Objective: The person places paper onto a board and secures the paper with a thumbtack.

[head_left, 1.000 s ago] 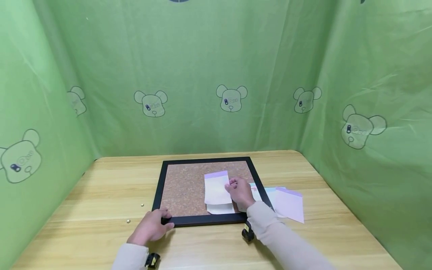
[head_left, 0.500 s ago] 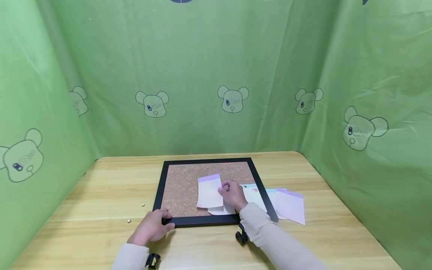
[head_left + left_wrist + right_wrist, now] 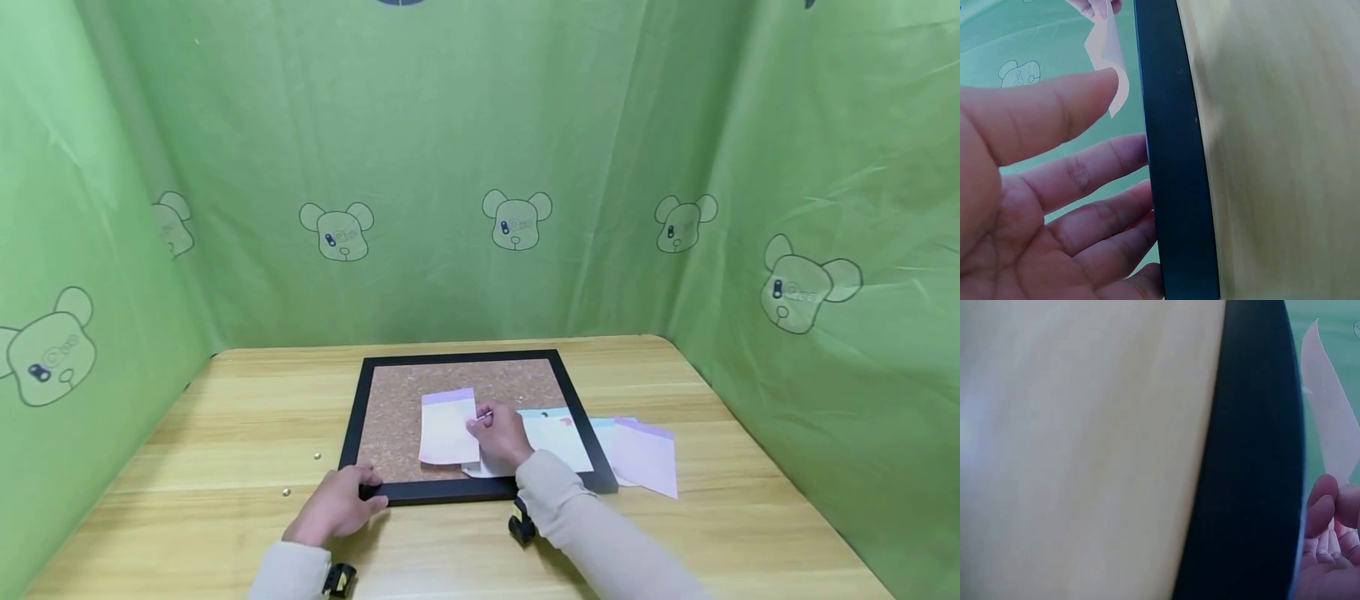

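Table: pale wood, ringed at 9, 12 and 3 o'clock by a green curtain printed with bear heads.
Board: black-framed cork, near mid-table; a blue-banded sheet covers its 4 o'clock part.
Off the board: a lilac sheet overlaps a paler sheet at 3 to 4 o'clock; two studs lie at 8.
Shift: over the past second, the note has slid toward 9 o'clock, uncovering more of the blue-banded sheet.
Note: over the cork, just toward 9 from its centre; long axis runs 12 to 6, purple band at 12, lower end curling.
Right hand: pinches the note's 3 o'clock edge.
Left hand: fingers extended, tips resting against the frame's 7 o'clock corner, as before.
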`<action>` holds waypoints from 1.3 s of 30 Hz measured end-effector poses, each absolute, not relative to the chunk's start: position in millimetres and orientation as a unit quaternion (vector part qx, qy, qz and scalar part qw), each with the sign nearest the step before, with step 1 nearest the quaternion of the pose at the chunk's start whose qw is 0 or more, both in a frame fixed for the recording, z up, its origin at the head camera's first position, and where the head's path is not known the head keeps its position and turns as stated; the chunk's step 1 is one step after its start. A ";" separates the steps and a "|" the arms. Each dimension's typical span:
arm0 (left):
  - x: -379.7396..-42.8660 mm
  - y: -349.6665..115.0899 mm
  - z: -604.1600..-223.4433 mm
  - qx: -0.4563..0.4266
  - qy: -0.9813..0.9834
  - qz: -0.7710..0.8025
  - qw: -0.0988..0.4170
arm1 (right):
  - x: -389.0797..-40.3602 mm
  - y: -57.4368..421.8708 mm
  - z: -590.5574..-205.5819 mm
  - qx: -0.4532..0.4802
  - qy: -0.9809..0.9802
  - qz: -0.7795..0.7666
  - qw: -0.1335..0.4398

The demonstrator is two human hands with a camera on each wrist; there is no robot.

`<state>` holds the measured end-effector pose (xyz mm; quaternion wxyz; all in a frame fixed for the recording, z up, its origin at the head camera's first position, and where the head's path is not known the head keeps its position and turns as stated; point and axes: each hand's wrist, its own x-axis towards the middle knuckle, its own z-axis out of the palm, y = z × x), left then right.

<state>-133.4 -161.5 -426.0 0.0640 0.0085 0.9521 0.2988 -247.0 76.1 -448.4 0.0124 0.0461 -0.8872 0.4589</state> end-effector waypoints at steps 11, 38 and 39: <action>-133.4 -162.0 -427.7 0.012 0.953 0.297 0.062 | -240.5 64.8 -448.2 0.102 -0.886 0.452 0.008; -131.7 -162.0 -424.6 0.032 0.953 0.297 0.045 | -236.1 50.0 -440.2 0.147 -0.911 0.382 -0.047; -131.6 -162.0 -424.8 0.032 0.954 0.296 0.046 | -235.8 49.4 -439.9 0.146 -0.912 0.380 -0.046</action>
